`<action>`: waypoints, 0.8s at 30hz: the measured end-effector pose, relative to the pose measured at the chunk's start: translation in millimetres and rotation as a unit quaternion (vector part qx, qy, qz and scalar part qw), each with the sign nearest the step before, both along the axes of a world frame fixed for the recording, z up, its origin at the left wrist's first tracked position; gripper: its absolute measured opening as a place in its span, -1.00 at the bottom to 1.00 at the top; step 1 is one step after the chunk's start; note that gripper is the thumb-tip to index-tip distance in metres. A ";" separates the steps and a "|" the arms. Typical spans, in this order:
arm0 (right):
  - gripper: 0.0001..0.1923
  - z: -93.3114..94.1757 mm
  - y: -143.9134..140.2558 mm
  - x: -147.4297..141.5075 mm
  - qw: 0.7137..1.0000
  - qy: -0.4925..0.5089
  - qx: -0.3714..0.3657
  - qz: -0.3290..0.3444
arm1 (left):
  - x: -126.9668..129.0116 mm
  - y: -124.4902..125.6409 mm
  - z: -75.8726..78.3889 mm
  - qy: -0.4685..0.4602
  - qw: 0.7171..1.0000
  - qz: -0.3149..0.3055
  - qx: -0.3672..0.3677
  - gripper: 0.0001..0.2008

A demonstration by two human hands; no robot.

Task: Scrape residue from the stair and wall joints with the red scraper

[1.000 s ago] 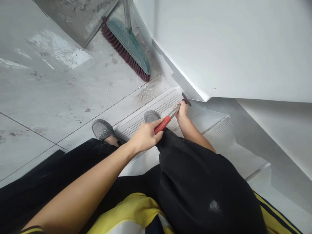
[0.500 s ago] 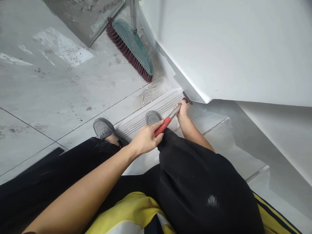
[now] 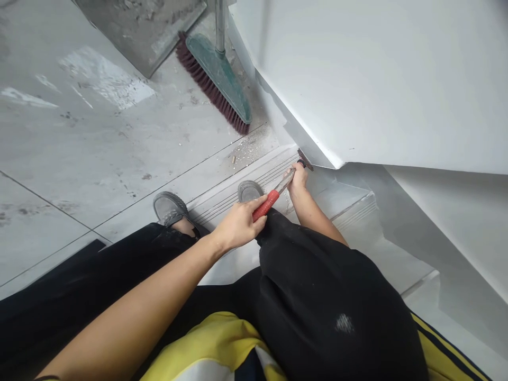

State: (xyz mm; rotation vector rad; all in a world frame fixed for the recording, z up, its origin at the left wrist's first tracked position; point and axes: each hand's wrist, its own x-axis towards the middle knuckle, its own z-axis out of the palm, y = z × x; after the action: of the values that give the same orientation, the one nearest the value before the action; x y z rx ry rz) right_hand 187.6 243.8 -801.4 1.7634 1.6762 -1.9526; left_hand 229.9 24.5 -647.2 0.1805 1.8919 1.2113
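Two hands share one hammer [image 3: 278,191] over the near stair tread [image 3: 238,182]. Your left hand [image 3: 237,225] is clenched on its red handle; your right hand [image 3: 297,177] is closed around the bare metal neck just behind the head, which sits under the white wall edge [image 3: 333,159]. Judge it stiff and head-heavy; the red sleeve likely gives surest hold. A broom [image 3: 218,79] lies far left.

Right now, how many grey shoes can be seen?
2: left shoe on the floor tile, right shoe on the grooved step edge, beside the red hammer handle. None seems hidden.
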 end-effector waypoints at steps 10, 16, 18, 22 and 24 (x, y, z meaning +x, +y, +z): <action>-0.79 1.5 1.6 -3.2 1.000 -0.010 -0.016 -0.017 | -3.8 2.6 2.3 -0.026 0.999 0.020 -0.002 -0.46; -0.83 5.1 2.9 -2.1 0.999 -0.021 -0.019 -0.018 | -1.6 7.1 1.5 0.011 1.000 -0.002 -0.005 -0.47; -0.84 6.5 3.5 -1.8 0.999 -0.018 -0.019 -0.018 | -1.8 8.0 3.2 0.022 1.000 -0.007 -0.010 -0.48; -0.83 4.3 5.1 -0.9 1.000 -0.011 -0.016 -0.006 | -2.6 8.4 5.1 0.037 0.999 -0.015 -0.003 -0.47; -0.82 1.9 5.8 -0.8 1.000 -0.018 -0.006 0.012 | -3.2 8.2 4.2 0.037 0.999 -0.010 -0.002 -0.47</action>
State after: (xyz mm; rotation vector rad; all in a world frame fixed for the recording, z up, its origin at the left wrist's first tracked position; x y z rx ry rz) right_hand 186.8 249.5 -799.5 1.7543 1.6641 -1.9044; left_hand 226.7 32.6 -643.0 0.2439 1.9515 1.2014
